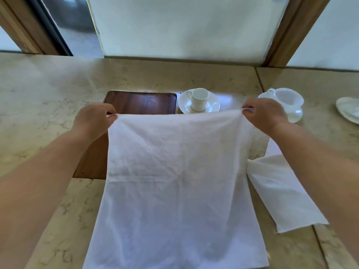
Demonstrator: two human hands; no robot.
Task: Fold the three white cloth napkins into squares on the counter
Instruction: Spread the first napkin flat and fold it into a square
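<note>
The left hand pinches the far left corner of a white cloth napkin. The fingers are curled tight on the corner, so the cloth does not slip. Under that hand lies a dark wooden tray, which sits on the stone bench. The napkin is spread in the middle, over part of the tray and down the bench toward the person. Its far edge is pulled straight between the two hands. This is probably done to make the cloth flat and smooth before it gets folded. A soft crease line runs across the middle of it.

Behind the far edge stands a small white cup on a saucer, just beside the tray. It is close to the cloth but does not seem to touch it.

The right hand pinches the far right corner of the same napkin in the same way. Behind that hand is a second white cup and saucer. Under the right arm lies a second white napkin, loose and not yet a neat square. It waits there, close enough to reach. A white dish peeks in at the far right edge. A third napkin cannot be seen. The folding looks like it is at an early step.
</note>
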